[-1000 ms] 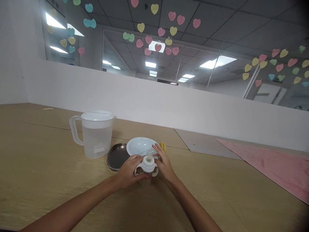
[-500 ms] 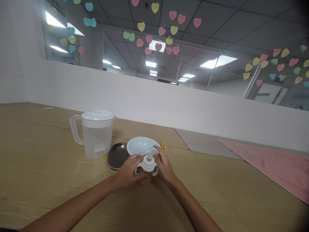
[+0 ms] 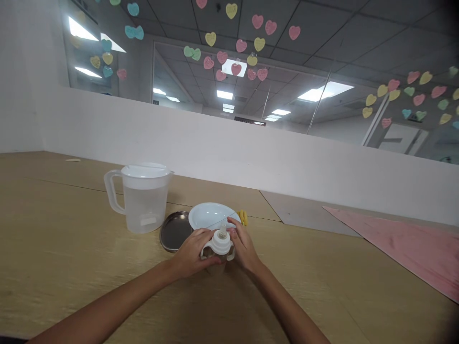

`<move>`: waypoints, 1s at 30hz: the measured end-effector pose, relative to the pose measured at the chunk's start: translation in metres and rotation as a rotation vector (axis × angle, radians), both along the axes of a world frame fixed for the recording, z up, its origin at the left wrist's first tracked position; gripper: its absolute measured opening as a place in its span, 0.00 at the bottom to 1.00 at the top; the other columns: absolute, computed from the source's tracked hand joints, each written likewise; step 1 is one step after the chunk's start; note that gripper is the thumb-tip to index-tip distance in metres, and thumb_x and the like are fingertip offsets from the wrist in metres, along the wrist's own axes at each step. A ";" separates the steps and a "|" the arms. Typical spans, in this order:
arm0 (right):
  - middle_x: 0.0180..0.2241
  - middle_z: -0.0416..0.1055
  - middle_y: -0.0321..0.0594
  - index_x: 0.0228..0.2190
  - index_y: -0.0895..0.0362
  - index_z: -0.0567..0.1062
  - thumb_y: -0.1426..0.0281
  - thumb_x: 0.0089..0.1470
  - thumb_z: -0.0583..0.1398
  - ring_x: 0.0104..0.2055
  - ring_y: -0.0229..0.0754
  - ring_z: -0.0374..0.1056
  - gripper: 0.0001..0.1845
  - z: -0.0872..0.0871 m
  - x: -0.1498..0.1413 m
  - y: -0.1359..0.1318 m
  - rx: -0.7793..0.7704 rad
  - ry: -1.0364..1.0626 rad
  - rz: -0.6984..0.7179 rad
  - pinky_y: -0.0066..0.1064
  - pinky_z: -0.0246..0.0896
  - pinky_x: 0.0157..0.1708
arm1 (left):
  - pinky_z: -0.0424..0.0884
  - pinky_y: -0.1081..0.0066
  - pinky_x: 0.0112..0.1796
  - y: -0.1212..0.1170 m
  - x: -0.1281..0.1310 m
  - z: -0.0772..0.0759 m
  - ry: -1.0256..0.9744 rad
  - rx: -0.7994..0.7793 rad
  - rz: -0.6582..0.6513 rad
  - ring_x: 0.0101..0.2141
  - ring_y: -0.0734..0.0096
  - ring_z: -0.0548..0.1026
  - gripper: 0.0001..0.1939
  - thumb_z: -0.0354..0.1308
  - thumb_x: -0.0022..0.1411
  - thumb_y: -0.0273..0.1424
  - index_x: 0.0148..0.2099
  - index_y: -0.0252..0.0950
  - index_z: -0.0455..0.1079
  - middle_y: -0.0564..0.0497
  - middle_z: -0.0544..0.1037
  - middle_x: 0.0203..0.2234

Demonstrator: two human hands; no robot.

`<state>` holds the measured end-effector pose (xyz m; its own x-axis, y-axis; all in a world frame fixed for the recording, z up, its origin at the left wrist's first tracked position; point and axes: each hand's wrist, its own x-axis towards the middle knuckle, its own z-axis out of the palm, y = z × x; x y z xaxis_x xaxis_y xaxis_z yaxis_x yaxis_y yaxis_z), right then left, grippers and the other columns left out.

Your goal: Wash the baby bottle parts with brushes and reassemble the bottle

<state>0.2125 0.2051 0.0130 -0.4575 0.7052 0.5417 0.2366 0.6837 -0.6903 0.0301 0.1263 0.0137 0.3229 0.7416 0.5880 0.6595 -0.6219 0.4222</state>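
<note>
A clear baby bottle point(image 3: 218, 267) with a white two-handled collar point(image 3: 220, 242) and a see-through nipple point(image 3: 223, 231) stands upright in front of me. My left hand point(image 3: 193, 252) wraps round its left side, thumb across the front below the collar. On the other side, my right hand point(image 3: 244, 243) grips the collar by the right handle, its fingertips close to the nipple. The fingers behind the bottle are partly hidden. Just beyond the hands lies a white oval dish point(image 3: 210, 211), its near edge covered by them.
A lidded translucent pitcher point(image 3: 145, 205) stands at the left on the wooden table point(image 3: 89, 248). A round dark metal tray point(image 3: 174, 234) lies beside the dish. Something small and yellow point(image 3: 243, 217) sits behind my right hand. A pink sheet point(image 3: 405, 243) covers part of the right side.
The nipple shows slightly taller above the collar, and my right fingers have shifted a little beside it. My left hand and the bottle stay in place.
</note>
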 end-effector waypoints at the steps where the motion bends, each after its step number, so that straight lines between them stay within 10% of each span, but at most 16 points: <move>1: 0.49 0.64 0.45 0.51 0.55 0.63 0.56 0.58 0.45 0.47 0.44 0.63 0.24 0.001 0.000 -0.001 0.019 0.017 0.013 0.38 0.57 0.48 | 0.60 0.65 0.48 0.000 0.000 0.000 -0.005 -0.004 -0.001 0.47 0.61 0.65 0.28 0.55 0.55 0.46 0.54 0.37 0.60 0.46 0.70 0.46; 9: 0.36 0.69 0.41 0.36 0.56 0.70 0.58 0.41 0.64 0.40 0.44 0.65 0.21 0.019 -0.009 -0.025 0.208 0.082 0.041 0.37 0.61 0.41 | 0.63 0.64 0.46 -0.001 0.004 -0.003 -0.138 -0.054 0.046 0.44 0.61 0.67 0.30 0.58 0.52 0.47 0.54 0.38 0.62 0.45 0.71 0.44; 22: 0.41 0.72 0.42 0.47 0.54 0.66 0.67 0.41 0.64 0.45 0.45 0.66 0.29 0.031 0.003 -0.012 -0.390 0.193 0.387 0.39 0.61 0.45 | 0.61 0.61 0.49 0.001 0.002 -0.004 -0.199 -0.149 0.078 0.49 0.58 0.65 0.37 0.60 0.50 0.45 0.60 0.38 0.56 0.44 0.69 0.49; 30: 0.39 0.71 0.45 0.40 0.57 0.70 0.58 0.53 0.54 0.44 0.45 0.66 0.18 0.018 0.001 -0.008 -0.122 0.350 0.035 0.40 0.58 0.47 | 0.60 0.59 0.50 -0.003 0.004 -0.006 -0.181 -0.201 0.104 0.51 0.57 0.63 0.42 0.61 0.50 0.44 0.62 0.35 0.50 0.42 0.68 0.49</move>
